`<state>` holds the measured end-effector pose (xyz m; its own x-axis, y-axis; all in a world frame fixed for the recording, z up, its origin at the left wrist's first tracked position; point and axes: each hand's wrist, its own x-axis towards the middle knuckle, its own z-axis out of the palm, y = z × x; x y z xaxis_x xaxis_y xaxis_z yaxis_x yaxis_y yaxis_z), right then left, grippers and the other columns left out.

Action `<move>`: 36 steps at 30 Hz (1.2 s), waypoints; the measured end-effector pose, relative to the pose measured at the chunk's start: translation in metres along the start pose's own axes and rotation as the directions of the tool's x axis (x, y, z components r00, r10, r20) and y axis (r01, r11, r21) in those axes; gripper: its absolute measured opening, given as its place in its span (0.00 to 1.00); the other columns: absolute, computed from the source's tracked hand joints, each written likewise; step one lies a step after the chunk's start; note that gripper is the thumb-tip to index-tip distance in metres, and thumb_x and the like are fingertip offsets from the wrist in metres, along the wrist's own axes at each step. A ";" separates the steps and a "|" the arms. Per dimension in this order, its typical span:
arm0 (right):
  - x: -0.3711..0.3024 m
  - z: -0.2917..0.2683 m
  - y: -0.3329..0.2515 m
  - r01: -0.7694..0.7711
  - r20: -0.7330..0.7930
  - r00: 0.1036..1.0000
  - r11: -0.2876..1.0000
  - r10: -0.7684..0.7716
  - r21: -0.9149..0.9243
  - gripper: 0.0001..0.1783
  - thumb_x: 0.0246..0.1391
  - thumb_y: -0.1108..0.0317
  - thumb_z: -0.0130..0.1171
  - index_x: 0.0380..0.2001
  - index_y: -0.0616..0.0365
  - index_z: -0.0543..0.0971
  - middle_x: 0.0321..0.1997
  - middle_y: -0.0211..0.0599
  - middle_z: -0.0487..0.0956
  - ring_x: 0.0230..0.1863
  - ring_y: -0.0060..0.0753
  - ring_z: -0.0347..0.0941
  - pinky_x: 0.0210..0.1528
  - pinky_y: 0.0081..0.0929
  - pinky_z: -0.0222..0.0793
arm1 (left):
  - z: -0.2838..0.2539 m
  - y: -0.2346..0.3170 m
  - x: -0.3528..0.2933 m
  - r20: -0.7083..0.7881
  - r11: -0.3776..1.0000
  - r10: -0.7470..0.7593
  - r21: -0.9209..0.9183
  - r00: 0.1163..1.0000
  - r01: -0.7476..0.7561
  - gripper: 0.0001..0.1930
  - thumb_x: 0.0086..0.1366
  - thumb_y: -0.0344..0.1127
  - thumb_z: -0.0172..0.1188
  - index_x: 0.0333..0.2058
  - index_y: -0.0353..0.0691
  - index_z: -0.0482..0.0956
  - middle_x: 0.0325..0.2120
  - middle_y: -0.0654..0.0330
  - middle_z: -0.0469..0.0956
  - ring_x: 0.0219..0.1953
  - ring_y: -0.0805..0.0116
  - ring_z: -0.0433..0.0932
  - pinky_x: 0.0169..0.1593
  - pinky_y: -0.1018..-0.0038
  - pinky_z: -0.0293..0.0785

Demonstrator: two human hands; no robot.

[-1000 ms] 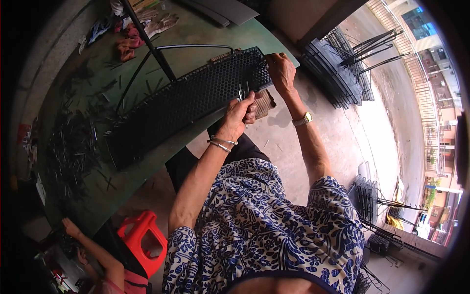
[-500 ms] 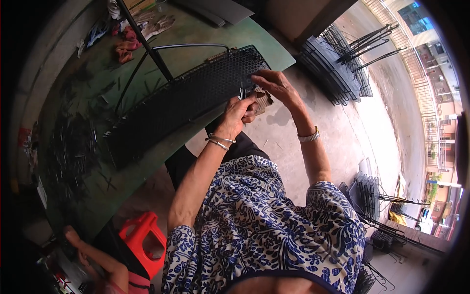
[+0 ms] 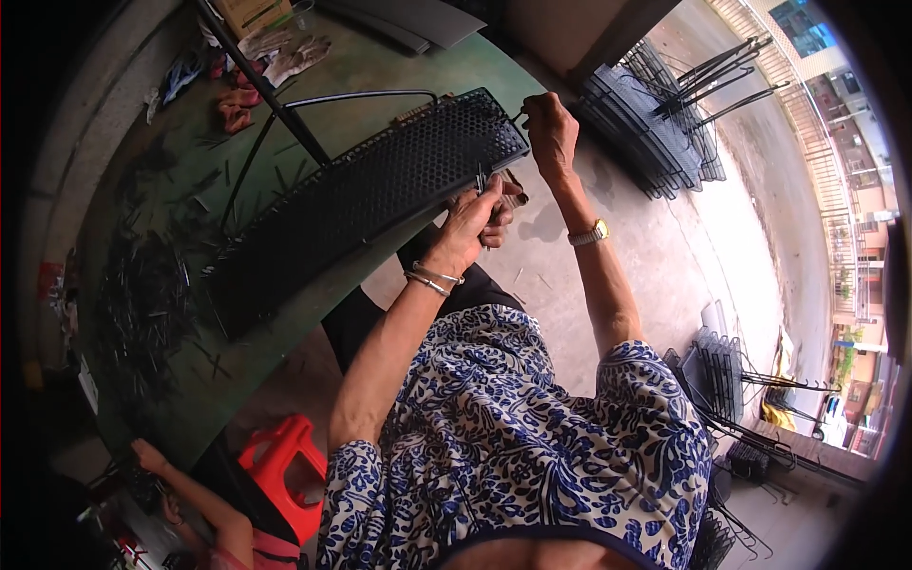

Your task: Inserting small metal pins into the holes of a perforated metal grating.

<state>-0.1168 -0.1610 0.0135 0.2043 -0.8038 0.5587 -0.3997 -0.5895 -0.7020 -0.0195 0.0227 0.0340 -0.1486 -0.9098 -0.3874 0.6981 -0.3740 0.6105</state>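
A long black mesh panel (image 3: 380,180) with a black wire frame (image 3: 366,96) lies slanting across the green table (image 3: 180,404). At the panel's near right edge, my left hand (image 3: 472,223) is closed around several short thin strips, their ends sticking up past the thumb. Something brown and worn, perhaps cardboard or cloth, shows beside those fingers. Just off the panel's far right corner is my right hand (image 3: 554,133), its fingers pinched on a thin dark strip (image 3: 521,116) that reaches to the corner.
Loose dark strips (image 3: 142,294) are scattered over the table's left side. Gloves and rags (image 3: 296,62) lie at the far edge. Stacked mesh racks (image 3: 636,133) stand on the floor at right. A red plastic stool (image 3: 285,470) and another person's arm (image 3: 195,494) are lower left.
My right hand has moved from above my left hand outward to the panel's far right corner, its fingers now pinched. My left hand has shifted slightly right and down.
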 end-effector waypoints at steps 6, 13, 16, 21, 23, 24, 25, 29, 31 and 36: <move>-0.009 0.011 0.000 0.038 0.059 0.998 0.993 -0.031 -0.116 0.05 0.54 0.66 0.57 0.29 0.55 0.76 0.27 0.44 0.78 0.29 0.52 0.75 0.30 0.41 0.70 | -0.007 -0.001 0.003 -0.003 0.998 0.022 0.053 1.000 -0.022 0.16 0.70 0.49 0.50 0.40 0.42 0.75 0.18 0.72 0.62 0.14 0.84 0.52 0.18 0.84 0.47; -0.009 0.005 -0.002 0.120 0.187 0.981 0.929 -0.056 -0.349 0.08 0.54 0.59 0.57 0.33 0.46 0.82 0.32 0.40 0.76 0.36 0.45 0.75 0.35 0.38 0.69 | 0.000 0.001 0.000 -0.042 1.000 -0.002 0.022 0.999 0.003 0.15 0.71 0.48 0.49 0.40 0.43 0.74 0.18 0.72 0.61 0.14 0.85 0.51 0.17 0.85 0.45; -0.011 0.004 -0.001 0.102 0.244 0.970 0.927 -0.012 -0.360 0.10 0.53 0.57 0.58 0.33 0.48 0.82 0.32 0.42 0.76 0.37 0.45 0.75 0.36 0.38 0.69 | -0.004 0.003 0.000 0.044 1.000 0.000 0.013 0.999 -0.001 0.15 0.71 0.48 0.49 0.41 0.43 0.74 0.17 0.72 0.61 0.13 0.84 0.51 0.17 0.84 0.44; -0.017 -0.012 -0.029 -0.012 0.214 0.972 0.928 0.098 -0.373 0.16 0.55 0.53 0.59 0.38 0.54 0.82 0.33 0.41 0.77 0.36 0.40 0.75 0.37 0.34 0.69 | -0.010 0.002 -0.001 0.016 0.995 -0.006 0.097 1.000 0.005 0.13 0.71 0.46 0.49 0.37 0.43 0.73 0.16 0.72 0.61 0.12 0.85 0.50 0.16 0.84 0.44; -0.018 -0.028 -0.043 -0.286 0.642 0.758 0.943 0.113 0.171 0.22 0.56 0.51 0.60 0.42 0.59 0.81 0.37 0.38 0.80 0.37 0.28 0.75 0.36 0.27 0.69 | -0.010 0.003 -0.002 -0.004 0.991 -0.013 0.130 1.000 0.014 0.12 0.71 0.45 0.49 0.35 0.43 0.72 0.17 0.72 0.61 0.12 0.85 0.50 0.16 0.84 0.44; -0.021 -0.034 -0.054 -0.292 0.736 0.673 0.939 0.068 0.181 0.25 0.55 0.51 0.62 0.48 0.60 0.78 0.42 0.34 0.81 0.41 0.20 0.73 0.34 0.22 0.68 | -0.013 0.005 -0.003 0.053 0.994 -0.023 0.104 0.998 0.017 0.12 0.70 0.45 0.49 0.33 0.44 0.71 0.16 0.72 0.61 0.12 0.85 0.50 0.16 0.84 0.44; -0.026 -0.039 -0.057 -0.292 0.735 0.674 0.939 0.069 0.180 0.25 0.55 0.51 0.62 0.48 0.60 0.78 0.42 0.34 0.81 0.41 0.20 0.73 0.34 0.22 0.68 | -0.012 0.006 -0.003 0.115 0.996 -0.034 0.082 0.993 0.025 0.12 0.70 0.44 0.50 0.31 0.44 0.70 0.16 0.72 0.62 0.12 0.85 0.50 0.15 0.84 0.44; -0.037 -0.046 -0.071 -0.577 0.715 0.593 0.814 0.371 0.057 0.25 0.53 0.54 0.65 0.48 0.61 0.77 0.43 0.34 0.80 0.42 0.22 0.73 0.40 0.22 0.69 | -0.010 0.012 -0.007 0.181 0.997 -0.077 0.045 0.980 0.070 0.11 0.70 0.44 0.50 0.31 0.46 0.69 0.16 0.72 0.62 0.12 0.85 0.51 0.15 0.84 0.44; -0.036 -0.044 -0.080 -0.590 0.601 0.664 0.805 0.444 0.057 0.18 0.56 0.57 0.62 0.41 0.63 0.79 0.37 0.31 0.79 0.41 0.22 0.72 0.45 0.22 0.68 | -0.008 0.013 -0.010 0.077 0.997 -0.023 0.077 0.997 0.017 0.10 0.69 0.44 0.51 0.32 0.46 0.69 0.16 0.72 0.61 0.12 0.84 0.51 0.16 0.84 0.44; -0.005 -0.023 -0.056 -0.339 0.586 0.799 0.906 0.134 0.255 0.15 0.58 0.61 0.60 0.35 0.65 0.77 0.30 0.31 0.78 0.33 0.21 0.72 0.38 0.21 0.68 | -0.032 0.000 0.004 0.024 1.000 0.026 0.003 0.999 -0.026 0.11 0.68 0.46 0.54 0.33 0.46 0.69 0.16 0.71 0.63 0.12 0.84 0.52 0.16 0.84 0.45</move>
<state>-0.1162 -0.1219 0.0601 0.6336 -0.7680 0.0936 -0.2035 -0.2822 -0.9375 0.0021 0.0250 0.0102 -0.1476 -0.9232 -0.3548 0.6995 -0.3511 0.6225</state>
